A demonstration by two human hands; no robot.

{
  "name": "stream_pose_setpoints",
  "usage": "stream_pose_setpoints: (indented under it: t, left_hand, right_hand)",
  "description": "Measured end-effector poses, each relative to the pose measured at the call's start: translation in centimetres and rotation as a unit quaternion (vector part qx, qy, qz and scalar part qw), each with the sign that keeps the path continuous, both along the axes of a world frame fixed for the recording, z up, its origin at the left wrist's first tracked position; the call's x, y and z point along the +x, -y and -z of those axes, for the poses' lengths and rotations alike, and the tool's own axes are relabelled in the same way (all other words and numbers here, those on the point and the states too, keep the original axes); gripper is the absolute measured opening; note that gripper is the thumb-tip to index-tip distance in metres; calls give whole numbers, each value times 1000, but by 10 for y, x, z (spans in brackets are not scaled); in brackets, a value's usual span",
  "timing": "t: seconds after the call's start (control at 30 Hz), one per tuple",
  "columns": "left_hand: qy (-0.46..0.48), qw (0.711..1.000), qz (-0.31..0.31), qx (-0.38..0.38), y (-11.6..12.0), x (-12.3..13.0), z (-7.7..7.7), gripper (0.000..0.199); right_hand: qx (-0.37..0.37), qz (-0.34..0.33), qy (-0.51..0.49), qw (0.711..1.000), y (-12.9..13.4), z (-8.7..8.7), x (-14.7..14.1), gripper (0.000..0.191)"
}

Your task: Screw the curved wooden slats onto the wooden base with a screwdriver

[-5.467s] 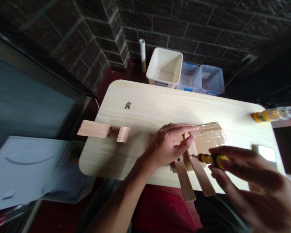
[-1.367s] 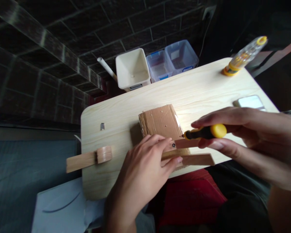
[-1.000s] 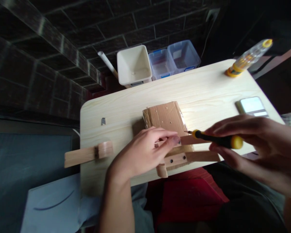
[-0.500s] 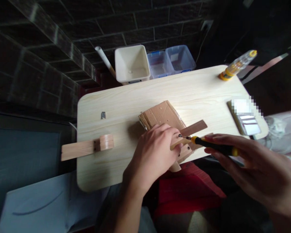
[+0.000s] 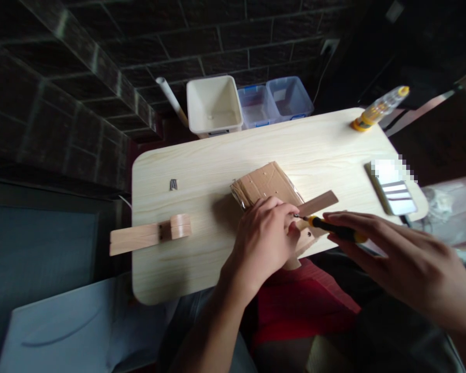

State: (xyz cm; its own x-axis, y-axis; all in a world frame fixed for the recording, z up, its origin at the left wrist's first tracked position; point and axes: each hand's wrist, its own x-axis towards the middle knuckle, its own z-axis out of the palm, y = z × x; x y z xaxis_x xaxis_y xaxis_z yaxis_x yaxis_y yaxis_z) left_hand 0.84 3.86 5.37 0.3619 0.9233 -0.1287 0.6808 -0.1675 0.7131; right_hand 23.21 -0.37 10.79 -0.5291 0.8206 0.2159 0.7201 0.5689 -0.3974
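Hands at lower center of the frame: left hand point(image 5: 263, 241) clasps wooden strips point(image 5: 317, 203) over flattened cardboard point(image 5: 266, 185); right hand point(image 5: 399, 261) pinches a yellow-handled screwdriver point(image 5: 334, 231) — tip close to the wood.

dark brick wall point(image 5: 62, 103) looming behind, w/ pier jutting out; pale wood-grain table point(image 5: 217, 150) standing below; cream bin point(image 5: 213, 106) + clear bin point(image 5: 289, 98) sitting by wall; room staying dim.

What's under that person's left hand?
The left hand presses on a wooden strip lying across a cardboard piece. Whatever sits right under the palm is covered, so it can't be seen.
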Motion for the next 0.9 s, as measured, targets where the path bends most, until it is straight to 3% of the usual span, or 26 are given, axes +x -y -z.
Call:
stream_pose_setpoints:
  t: [0.1,0.23,0.27,0.37,0.53,0.67,0.9]
  left_hand:
    - [46,998,54,-1,-3,-12,3,27]
    - [171,981,87,39,-3,-34,17,39]
    - [190,975,93,68,-3,-39,24,43]
    - [191,965,58,172,-4,-47,47,49]
    - [164,962,48,211,-1,-44,73,53]
    - [165,961,32,221,5,-37,71,52]
    - [148,971,19,189,11,-29,66,50]
  right_hand:
    - [52,-107,98,988,-23,-15,-4,32]
    - [149,-224,199,942,-51,-24,-13,36]
    - [144,-232,207,940,-54,-25,-17,32]
    - [127,-221,220,942,-56,-28,-27,27]
    - [98,-237,236,937,-56,-29,-34,29]
    - [-28,-205,216,954,-65,-29,-30,27]
    - [-87,-169,240,952,-70,-34,-31,31]
